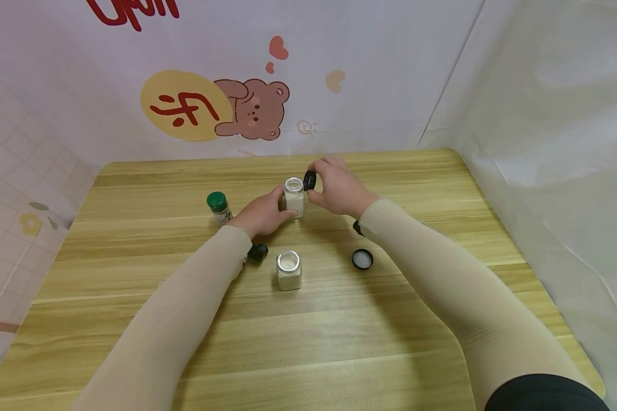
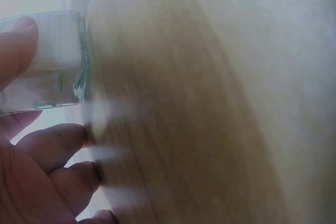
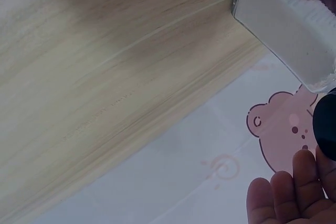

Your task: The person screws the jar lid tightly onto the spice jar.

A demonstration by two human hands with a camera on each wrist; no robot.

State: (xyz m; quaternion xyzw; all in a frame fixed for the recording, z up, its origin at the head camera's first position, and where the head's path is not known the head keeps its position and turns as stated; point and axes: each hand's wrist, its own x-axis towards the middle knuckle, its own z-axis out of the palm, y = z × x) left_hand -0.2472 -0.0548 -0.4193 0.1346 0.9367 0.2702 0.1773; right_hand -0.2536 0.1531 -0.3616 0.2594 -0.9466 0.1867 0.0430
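Note:
My left hand (image 1: 262, 216) grips a square glass jar (image 1: 294, 204) by its sides, thumb on one side and fingers on the other. Pale, off-white contents show through its glass (image 3: 286, 24), and its mouth is uncovered. Between thumb and fingers, my right hand (image 1: 339, 187) pinches a round black lid (image 1: 310, 180), tilted on edge beside the jar's mouth. Closer to me stands a second lidless square jar (image 1: 289, 278) with similar pale contents. Another black lid (image 1: 362, 259) lies on the table with its white inside facing up.
A shaker bottle with a green cap (image 1: 217, 201) stands left of my left hand. Some black object (image 1: 257, 252) lies beside the left wrist, and a second dark piece (image 1: 357, 228) is partly hidden by the right sleeve. The wooden table (image 1: 308, 354) meets a printed wall sheet (image 1: 370, 103) behind.

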